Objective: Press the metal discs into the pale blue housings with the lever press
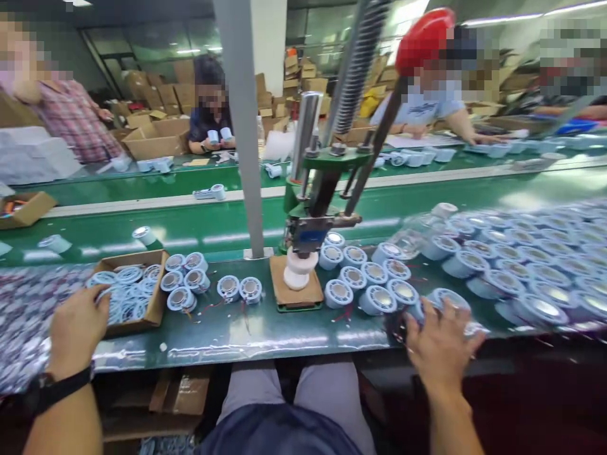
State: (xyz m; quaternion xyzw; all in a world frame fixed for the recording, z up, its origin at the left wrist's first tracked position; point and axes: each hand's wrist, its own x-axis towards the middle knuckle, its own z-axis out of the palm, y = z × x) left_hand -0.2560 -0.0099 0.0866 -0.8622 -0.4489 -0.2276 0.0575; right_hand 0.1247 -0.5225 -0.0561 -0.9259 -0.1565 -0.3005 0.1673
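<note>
My left hand (78,325) reaches over the near left corner of a cardboard box (159,294) full of light-blue plastic rings (128,297). Its thumb and fingertips close on one ring at the box's edge. My right hand (443,344) lies with spread fingers on light-blue round housings (448,300) at the bench's front right; the fingers partly cover them. Between my hands stands a hand press (315,234) with a red-knobbed lever (424,41). Its white round pusher (300,268) is above a brown base plate (279,294).
Housings cluster right of the press (374,273), with dense rows (531,259) farther right. Several stand left of it (228,289). Many silvery pieces (23,316) cover the left end. A grey post (239,126) rises behind. Co-workers sit across the green conveyor (203,224).
</note>
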